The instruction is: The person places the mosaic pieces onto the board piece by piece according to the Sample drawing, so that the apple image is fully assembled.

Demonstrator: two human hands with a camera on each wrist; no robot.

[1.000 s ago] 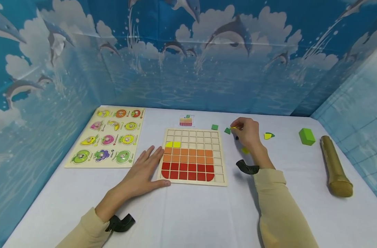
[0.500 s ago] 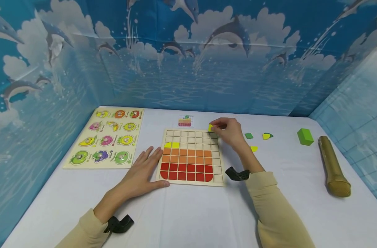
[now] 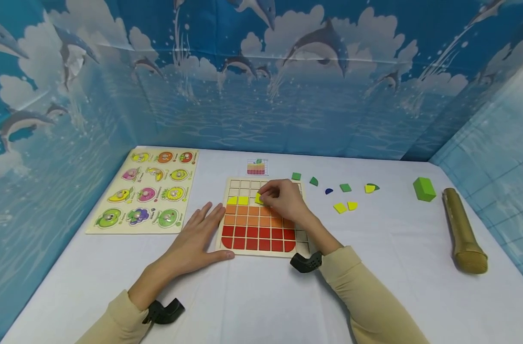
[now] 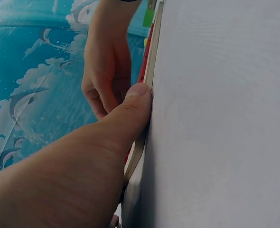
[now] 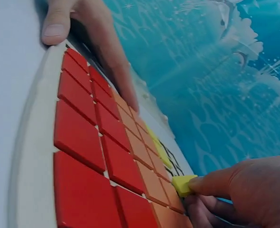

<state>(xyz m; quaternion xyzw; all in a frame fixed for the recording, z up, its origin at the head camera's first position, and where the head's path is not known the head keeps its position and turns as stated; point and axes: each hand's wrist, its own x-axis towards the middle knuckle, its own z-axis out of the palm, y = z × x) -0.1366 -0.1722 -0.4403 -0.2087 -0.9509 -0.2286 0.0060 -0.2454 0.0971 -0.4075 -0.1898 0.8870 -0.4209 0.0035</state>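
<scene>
A wooden grid board [image 3: 305, 247] lies mid-table, with red tiles [image 5: 80, 135] filling its near rows, orange rows above and two yellow tiles [image 3: 238, 200] at the left of the following row. My right hand [image 3: 282, 199] pinches a small yellow tile [image 3: 259, 198] [image 5: 183, 184] just above the board, beside those two. My left hand [image 3: 198, 236] lies flat on the table, fingers straight along the board's left edge, thumb [image 4: 133, 107] pressed on its near corner.
Loose green, yellow and blue tiles [image 3: 340, 207] lie scattered right of the board. A small pattern card [image 3: 257, 167] sits behind it. A fruit peg puzzle [image 3: 151, 190] lies at the left. A green block [image 3: 424, 188] and a tan cylinder [image 3: 464, 231] are at the far right.
My right hand picked a yellow tile from the loose pile and carried it left, over the board to the row with the yellow tiles. The left hand stayed put.
</scene>
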